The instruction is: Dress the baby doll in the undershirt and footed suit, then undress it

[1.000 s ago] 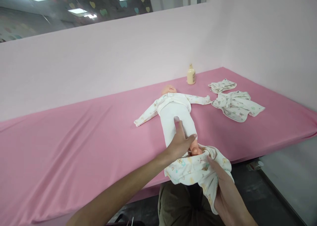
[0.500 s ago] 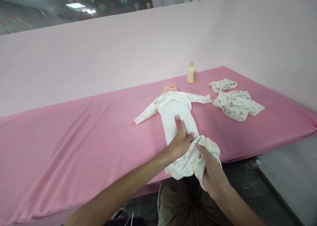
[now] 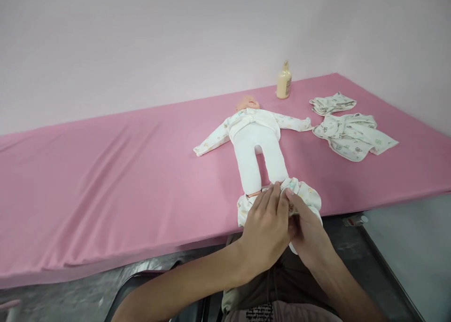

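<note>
A baby doll [image 3: 259, 143] lies face up on the pink mattress [image 3: 105, 171], head toward the wall, in a printed top and white leggings. At its feet a bunched printed baby garment [image 3: 308, 196] sits at the mattress's front edge. My left hand [image 3: 266, 225] lies over the garment by the doll's feet, fingers curled onto the cloth. My right hand [image 3: 308, 228] grips the same garment from the right, thumb and fingers closed on its gathered edge. The doll's feet are hidden by the cloth and my hands.
A cream lotion bottle [image 3: 283, 81] stands by the wall behind the doll. Two more printed baby clothes lie to the right: a small folded piece [image 3: 333, 103] and a larger spread piece [image 3: 354, 135]. Pink walls enclose the back and right. A dark chair [image 3: 141, 289] is below.
My left hand left the doll's leg and came back onto the garment at its feet. Both hands now hold the bunched cloth together. The camera tilted down.
</note>
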`<state>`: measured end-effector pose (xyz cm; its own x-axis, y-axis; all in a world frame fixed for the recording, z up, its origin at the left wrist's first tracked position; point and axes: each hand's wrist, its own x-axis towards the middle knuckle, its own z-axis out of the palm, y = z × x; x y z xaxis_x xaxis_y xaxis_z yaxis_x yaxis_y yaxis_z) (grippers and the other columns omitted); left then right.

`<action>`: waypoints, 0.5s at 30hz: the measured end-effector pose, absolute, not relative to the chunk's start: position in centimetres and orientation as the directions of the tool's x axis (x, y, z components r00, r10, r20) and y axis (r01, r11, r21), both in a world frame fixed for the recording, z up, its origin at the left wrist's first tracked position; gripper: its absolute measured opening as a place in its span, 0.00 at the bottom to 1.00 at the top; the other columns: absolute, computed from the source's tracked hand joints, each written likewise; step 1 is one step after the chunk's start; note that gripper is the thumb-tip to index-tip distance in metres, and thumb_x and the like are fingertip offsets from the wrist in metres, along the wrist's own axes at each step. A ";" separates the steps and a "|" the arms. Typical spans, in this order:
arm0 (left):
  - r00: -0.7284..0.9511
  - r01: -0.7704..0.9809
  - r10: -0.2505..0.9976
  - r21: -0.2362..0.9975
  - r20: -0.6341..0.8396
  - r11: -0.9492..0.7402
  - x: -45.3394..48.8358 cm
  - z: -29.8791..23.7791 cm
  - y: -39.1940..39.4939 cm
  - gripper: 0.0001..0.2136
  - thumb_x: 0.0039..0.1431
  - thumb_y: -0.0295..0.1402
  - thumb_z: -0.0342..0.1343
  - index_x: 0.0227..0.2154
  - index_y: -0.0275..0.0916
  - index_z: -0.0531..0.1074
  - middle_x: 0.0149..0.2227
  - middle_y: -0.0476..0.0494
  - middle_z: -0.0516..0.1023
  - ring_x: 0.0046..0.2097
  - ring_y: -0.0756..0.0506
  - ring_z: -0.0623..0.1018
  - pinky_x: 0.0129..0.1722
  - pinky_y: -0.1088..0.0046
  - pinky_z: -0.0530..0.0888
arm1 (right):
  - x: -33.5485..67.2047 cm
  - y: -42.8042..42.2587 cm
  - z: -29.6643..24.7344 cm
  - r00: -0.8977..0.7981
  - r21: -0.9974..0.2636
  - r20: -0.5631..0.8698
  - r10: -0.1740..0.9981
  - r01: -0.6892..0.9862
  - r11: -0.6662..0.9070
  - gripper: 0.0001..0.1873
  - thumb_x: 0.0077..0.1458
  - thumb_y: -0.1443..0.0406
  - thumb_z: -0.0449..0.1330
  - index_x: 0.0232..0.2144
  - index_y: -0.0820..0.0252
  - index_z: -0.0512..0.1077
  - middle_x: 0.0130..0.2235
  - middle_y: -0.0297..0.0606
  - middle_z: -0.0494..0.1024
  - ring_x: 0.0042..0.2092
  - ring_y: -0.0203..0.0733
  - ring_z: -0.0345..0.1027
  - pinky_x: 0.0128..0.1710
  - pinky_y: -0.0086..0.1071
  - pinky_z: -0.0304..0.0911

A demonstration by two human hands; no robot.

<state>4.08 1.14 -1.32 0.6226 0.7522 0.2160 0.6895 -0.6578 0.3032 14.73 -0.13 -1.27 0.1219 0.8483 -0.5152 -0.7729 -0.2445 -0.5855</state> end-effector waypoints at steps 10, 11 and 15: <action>0.662 0.702 0.721 0.170 0.205 -0.692 4.6 -1.6 2.4 0.21 0.66 0.22 0.41 0.59 0.26 0.66 0.60 0.23 0.69 0.64 0.34 0.68 0.61 0.56 0.70 | 14.0 -1.2 -1.2 0.075 -0.567 -0.446 0.892 -0.795 -0.217 0.31 0.45 0.60 0.73 0.53 0.49 0.74 0.58 0.35 0.74 0.63 0.44 0.63 0.62 0.39 0.62; 0.658 0.700 0.725 0.190 0.203 -0.689 4.6 -1.6 2.5 0.20 0.66 0.22 0.41 0.59 0.27 0.66 0.60 0.23 0.69 0.64 0.34 0.68 0.60 0.56 0.70 | 13.9 -1.3 -1.2 0.060 -0.566 -0.429 0.901 -0.795 -0.216 0.32 0.45 0.60 0.73 0.54 0.49 0.73 0.59 0.35 0.74 0.63 0.44 0.62 0.63 0.40 0.61; 0.639 0.695 0.749 0.285 0.178 -0.660 4.3 -1.5 3.0 0.19 0.66 0.23 0.42 0.57 0.28 0.68 0.58 0.24 0.71 0.62 0.33 0.71 0.58 0.56 0.72 | 13.4 -2.0 -1.5 0.096 -0.632 -0.366 0.926 -0.755 -0.171 0.33 0.49 0.58 0.70 0.57 0.48 0.71 0.59 0.36 0.74 0.64 0.45 0.62 0.64 0.40 0.59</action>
<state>4.32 2.97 -1.50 0.6386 0.7488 0.1777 0.6948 -0.6602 0.2853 13.44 -2.04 -1.55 0.0963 0.9256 -0.3660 -0.7554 -0.1715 -0.6324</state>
